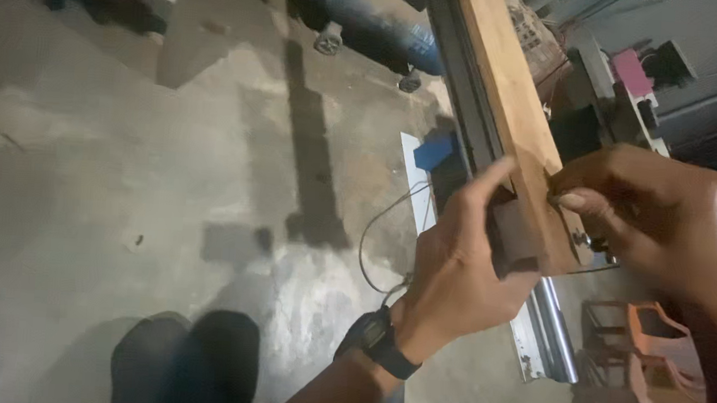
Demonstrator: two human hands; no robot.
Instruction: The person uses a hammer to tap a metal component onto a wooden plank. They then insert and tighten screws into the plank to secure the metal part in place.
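Observation:
A long wooden board [506,94] runs from the top centre down to the middle right, lying along a dark metal rail [457,83]. My left hand [458,274], with a black wristwatch [379,344] on the wrist, grips the board's near end from the left side. My right hand [648,211] comes in from the right, with thumb and fingers pinched at the board's near right edge beside a small metal fitting [582,242]. What the right fingers pinch is too small to tell.
A stained concrete floor [128,171] lies below. A wheeled blue machine [377,28] stands at the top. A thin wire [377,236] loops beside a white strip [420,180] and a blue piece [434,150]. Metal tubes [554,330] and an orange stool [656,352] sit lower right. My dark shoes [187,361] show at the bottom.

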